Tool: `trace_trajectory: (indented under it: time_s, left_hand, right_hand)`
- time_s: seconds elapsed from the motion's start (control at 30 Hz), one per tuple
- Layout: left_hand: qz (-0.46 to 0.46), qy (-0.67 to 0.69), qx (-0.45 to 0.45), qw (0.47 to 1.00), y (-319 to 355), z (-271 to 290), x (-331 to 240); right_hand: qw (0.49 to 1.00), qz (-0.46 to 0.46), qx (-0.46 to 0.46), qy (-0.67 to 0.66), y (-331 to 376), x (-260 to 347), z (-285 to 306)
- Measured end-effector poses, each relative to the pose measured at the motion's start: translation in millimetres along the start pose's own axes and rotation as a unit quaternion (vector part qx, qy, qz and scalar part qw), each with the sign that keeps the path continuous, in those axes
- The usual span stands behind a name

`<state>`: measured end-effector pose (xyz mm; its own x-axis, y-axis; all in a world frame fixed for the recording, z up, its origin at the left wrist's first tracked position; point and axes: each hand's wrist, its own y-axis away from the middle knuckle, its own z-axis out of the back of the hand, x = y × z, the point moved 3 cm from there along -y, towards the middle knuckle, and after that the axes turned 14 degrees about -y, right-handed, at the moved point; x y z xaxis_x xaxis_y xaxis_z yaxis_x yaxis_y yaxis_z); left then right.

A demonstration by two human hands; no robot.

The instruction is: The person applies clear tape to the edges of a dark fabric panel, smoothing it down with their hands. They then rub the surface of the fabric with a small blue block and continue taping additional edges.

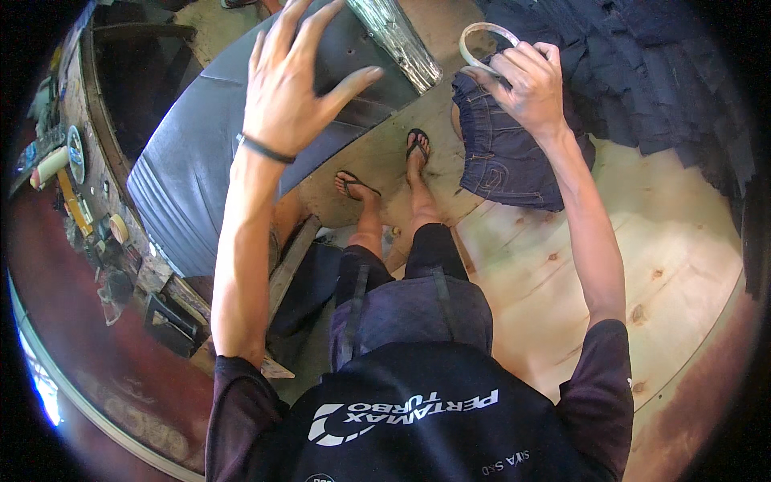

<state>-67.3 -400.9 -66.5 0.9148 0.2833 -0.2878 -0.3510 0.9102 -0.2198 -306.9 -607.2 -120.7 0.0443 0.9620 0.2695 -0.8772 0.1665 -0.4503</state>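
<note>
My left hand (283, 96) is raised at the upper middle with its fingers spread and holds nothing. It hovers over a large dark grey cloth-like cover (201, 161) with ridges along its near edge; whether it touches cannot be told. My right hand (526, 87), at the upper right, has its fingers curled around a pale ring-shaped band (479, 40), much of which shows above and left of the fist. Just below that hand lies a pair of dark denim shorts (510, 165) with a gathered waistband.
Dark folded denim (642, 72) is heaped at the far right beside a pale plywood board (610, 233). A silver foil-wrapped bar (401, 44) lies along the grey cover. At left, a cluttered wooden ledge carries a tape roll (119, 229) and a yellow tool (74, 205).
</note>
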Motion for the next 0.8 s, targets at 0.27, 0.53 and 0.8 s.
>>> trace_trajectory:
  time_s: [0.27,0.53,0.8]
  left_hand:
    - [-0.011,-0.116,0.049,0.992,79,-12,-3]
    - [0.049,-0.089,0.02,0.995,63,-19,-26]
    - [0.025,-0.094,-0.013,0.995,31,-37,-57]
  right_hand:
    - [1.0,-0.012,-0.006,-0.024,3,-4,-3]
    - [1.0,-0.001,-0.017,-0.013,-5,-2,-1]
    - [0.999,0.01,-0.032,-0.009,-7,2,3]
